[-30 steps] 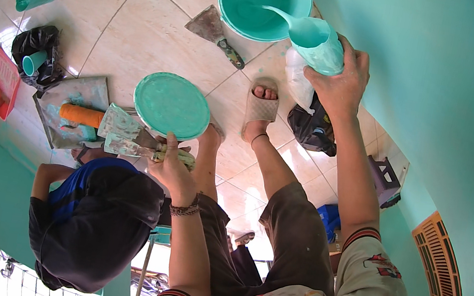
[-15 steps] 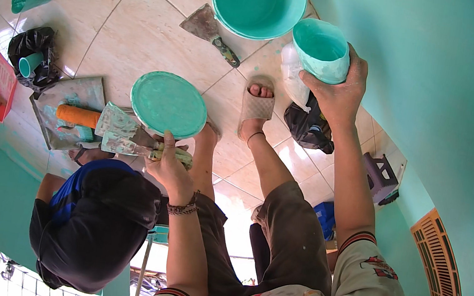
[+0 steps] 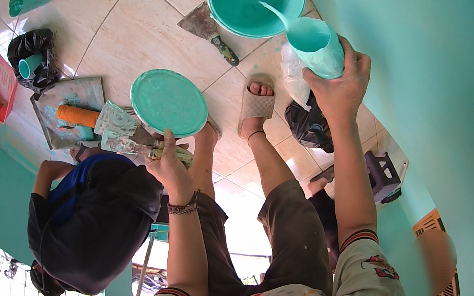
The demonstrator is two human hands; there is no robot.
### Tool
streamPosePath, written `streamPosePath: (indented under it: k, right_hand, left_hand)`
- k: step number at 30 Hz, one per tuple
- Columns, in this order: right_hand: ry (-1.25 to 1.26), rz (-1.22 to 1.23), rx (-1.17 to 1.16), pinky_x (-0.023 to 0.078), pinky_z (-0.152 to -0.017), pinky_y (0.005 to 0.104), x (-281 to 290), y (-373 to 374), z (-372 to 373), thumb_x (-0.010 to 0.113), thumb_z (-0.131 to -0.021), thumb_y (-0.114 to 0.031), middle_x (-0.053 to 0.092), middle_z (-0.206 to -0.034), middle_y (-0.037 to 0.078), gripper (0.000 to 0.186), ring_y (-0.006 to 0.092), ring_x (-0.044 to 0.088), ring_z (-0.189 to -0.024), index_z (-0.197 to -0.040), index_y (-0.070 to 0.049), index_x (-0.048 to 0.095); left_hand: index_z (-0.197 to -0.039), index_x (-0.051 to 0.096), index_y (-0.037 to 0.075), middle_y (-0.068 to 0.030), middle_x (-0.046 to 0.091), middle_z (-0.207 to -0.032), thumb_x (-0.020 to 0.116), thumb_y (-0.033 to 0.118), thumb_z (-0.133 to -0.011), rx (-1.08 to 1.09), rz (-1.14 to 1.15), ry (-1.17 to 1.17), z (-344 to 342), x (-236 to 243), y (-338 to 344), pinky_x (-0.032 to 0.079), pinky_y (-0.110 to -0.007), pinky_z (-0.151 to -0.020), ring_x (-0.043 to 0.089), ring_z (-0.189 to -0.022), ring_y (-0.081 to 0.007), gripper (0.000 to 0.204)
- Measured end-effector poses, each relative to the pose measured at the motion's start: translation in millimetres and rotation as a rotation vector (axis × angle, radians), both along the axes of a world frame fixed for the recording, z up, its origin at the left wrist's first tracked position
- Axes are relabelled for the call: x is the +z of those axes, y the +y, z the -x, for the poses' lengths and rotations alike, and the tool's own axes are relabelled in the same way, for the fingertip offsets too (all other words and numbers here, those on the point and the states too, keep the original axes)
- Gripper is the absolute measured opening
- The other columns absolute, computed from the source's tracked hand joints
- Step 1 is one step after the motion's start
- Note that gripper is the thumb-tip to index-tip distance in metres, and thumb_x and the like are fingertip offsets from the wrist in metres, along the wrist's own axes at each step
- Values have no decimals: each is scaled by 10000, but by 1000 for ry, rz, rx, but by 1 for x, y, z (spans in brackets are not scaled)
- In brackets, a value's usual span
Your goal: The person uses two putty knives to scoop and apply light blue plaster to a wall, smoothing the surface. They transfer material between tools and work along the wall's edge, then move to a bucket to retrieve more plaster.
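Observation:
My right hand (image 3: 342, 81) is wrapped round a small turquoise-coated tub (image 3: 327, 62), tilted to the left. A stream of paint (image 3: 273, 12) runs from its lip into the large turquoise bucket (image 3: 212, 1) on the floor. My left hand (image 3: 170, 168) is closed round the handles of paint-smeared putty knives (image 3: 117, 127). My left thumb lies on the edge of a round turquoise lid (image 3: 169, 102), which appears to be in the same grip; the fingers beneath are partly hidden. A wide scraper (image 3: 203, 25) lies on the tiles beside the bucket.
A person in dark clothing (image 3: 101, 219) bends close by my left arm; another person's foot (image 3: 320, 185) shows at the right. A white bag (image 3: 293, 75) and black bag (image 3: 310, 123) lie below the tub. A red dustpan (image 3: 1, 84) and paint-marked board (image 3: 52, 115) are at the left.
The tub in my right hand has tipped left, and paint now pours from it. The person at the left has bent lower. Another person has come in at the right.

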State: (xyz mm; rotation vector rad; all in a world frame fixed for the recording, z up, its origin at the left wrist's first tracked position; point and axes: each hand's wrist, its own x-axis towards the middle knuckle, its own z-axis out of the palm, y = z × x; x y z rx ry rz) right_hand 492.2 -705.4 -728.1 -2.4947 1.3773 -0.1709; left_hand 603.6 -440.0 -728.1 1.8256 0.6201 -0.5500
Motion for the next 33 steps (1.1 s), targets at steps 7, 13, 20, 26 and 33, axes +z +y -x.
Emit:
streamPosePath:
  k: [7,13,20,26,33]
  right_hand:
    - [-17,-33,-13,411,-795,417,-1,-1,1,781,-504,-150,462,-903,80,675,270,503,-862,-1150,-150,583]
    - [-28,-48,44,425,-795,410,6,4,-15,771,-515,-146,479,-909,81,639,270,515,-865,-1130,-132,600]
    - [-34,-13,0,424,-802,410,8,-4,-15,779,-514,-147,476,-933,78,651,264,510,-873,-1137,-138,590]
    - [26,-9,-19,471,-782,389,10,-1,-8,768,-503,-124,496,-930,93,647,268,540,-839,-1128,-106,605]
    - [-122,-125,-29,470,-809,391,6,5,-6,819,-500,-165,505,-973,102,746,270,547,-899,-1186,-63,545]
  left_hand:
    - [-1037,499,-68,-111,612,-868,662,89,-845,-15,-4,38,1,-4,6,509,-250,-480,582,-576,-135,297]
    - [-1015,526,-66,-111,615,-855,664,81,-840,-1,0,59,-1,1,1,504,-251,-480,599,-590,-146,267]
    - [-1021,526,-33,-95,611,-827,666,72,-838,6,9,64,-3,5,-4,489,-249,-471,591,-575,-148,253]
    - [-1023,524,-31,-104,621,-825,671,75,-836,8,6,69,-2,1,0,454,-250,-450,593,-565,-156,260]
    - [-1029,522,-44,-109,622,-794,669,90,-840,27,-22,52,-1,-2,-1,414,-243,-428,590,-550,-156,274]
